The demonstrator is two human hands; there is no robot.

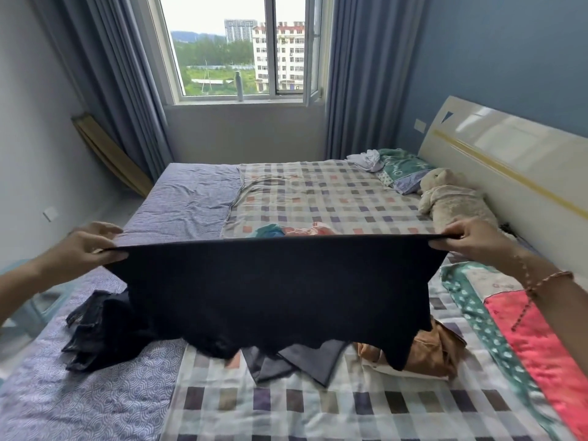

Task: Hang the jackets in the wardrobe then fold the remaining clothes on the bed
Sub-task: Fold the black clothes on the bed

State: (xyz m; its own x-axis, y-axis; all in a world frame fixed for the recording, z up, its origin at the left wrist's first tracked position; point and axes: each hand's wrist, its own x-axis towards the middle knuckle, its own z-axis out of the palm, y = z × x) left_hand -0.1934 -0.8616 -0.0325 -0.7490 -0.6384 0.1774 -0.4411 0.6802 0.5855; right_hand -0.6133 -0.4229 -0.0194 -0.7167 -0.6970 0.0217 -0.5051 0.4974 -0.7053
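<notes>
A dark navy garment (273,291) hangs stretched flat above the bed (318,192). My left hand (87,245) pinches its left top corner and my right hand (471,238) pinches its right top corner. Its lower edge hangs just over the clothes below. Under it lie a crumpled dark garment (92,335) at the left, a grey piece (296,361) in the middle and a tan brown garment (436,348) at the right. Beyond the top edge a teal and pink bundle of clothes (292,230) shows on the checked sheet.
A plush bear (451,198), a teal pillow (404,170) and a white crumpled cloth (369,159) lie by the glossy headboard (509,154) at the right. A red and teal quilt (525,329) covers the right side. The window (241,49) and grey curtains stand behind the bed.
</notes>
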